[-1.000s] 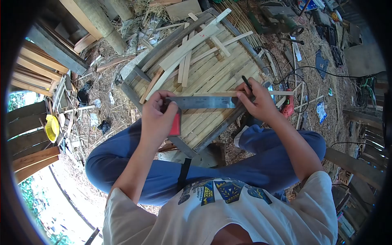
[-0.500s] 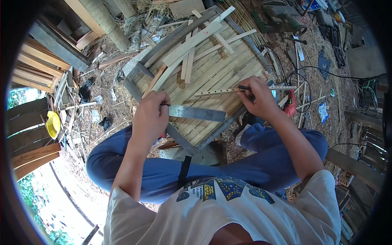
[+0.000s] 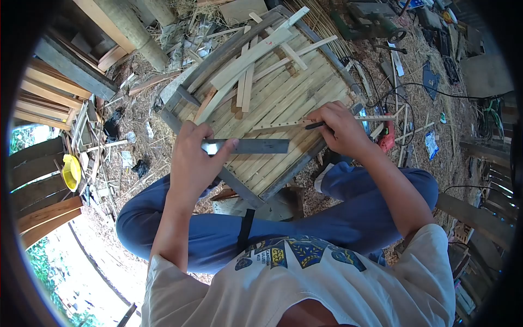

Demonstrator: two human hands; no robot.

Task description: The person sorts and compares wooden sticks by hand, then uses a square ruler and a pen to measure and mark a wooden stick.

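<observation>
My left hand point(image 3: 193, 150) is closed round one end of a flat, square-ended metal blade point(image 3: 264, 146), with the thumb lying along it. Any handle is hidden in the palm. My right hand point(image 3: 339, 128) grips a thin wooden strip point(image 3: 278, 126) marked with a row of dark dots or holes. Between its fingers is also a slim dark pencil-like stick point(image 3: 316, 125). Both hands hover over a slatted wooden table point(image 3: 297, 103), the blade pointing right below the strip's left end.
Several pale wooden slats point(image 3: 256, 57) lie crossed on the table's far side. A red power tool point(image 3: 386, 137) rests on the littered ground at right, with black cables point(image 3: 436, 94) beyond it. A yellow basin point(image 3: 71, 172) stands at left. My bent legs flank the near edge.
My left hand has turned the blade more level and moved it slightly left, with the thumb now along it. The strip and right hand have shifted slightly left.
</observation>
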